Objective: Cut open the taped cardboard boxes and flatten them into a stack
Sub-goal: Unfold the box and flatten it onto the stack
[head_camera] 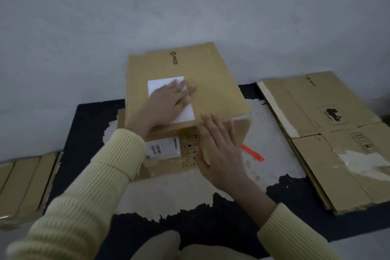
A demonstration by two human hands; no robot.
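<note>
Knees [166, 247] in pale trousers fill the bottom edge, and over them we reach out in ribbed yellow sleeves [95, 186]. Both arms go to the cardboard box [211, 82], which sits in the middle of the black mat [88, 124], right in front of us. The mat is worn through in pale, ragged patches around it.

Left hand [168, 101] first: it lies flat on the box's top face, fingers straight and slightly spread, pressing across a white label [156, 84]. It grips nothing. The right hand [219, 154] is flat too, fingers straight and together, laid against the near side of the box at its right end, fingertips reaching the top edge. Nothing is held there either.

On that near side, just left of the right hand, we see a column of printed handling symbols and a barcode sticker [162, 146]. The top carries a small black logo near its far edge.

Just right of the box, an orange-red cutter [252, 152] lies on the mat, untouched, close to the right wrist. Further right, flattened cardboard [329, 137] is stacked, with torn tape showing. Far left, more brown boxes [21, 186] sit side by side at the mat's edge.
</note>
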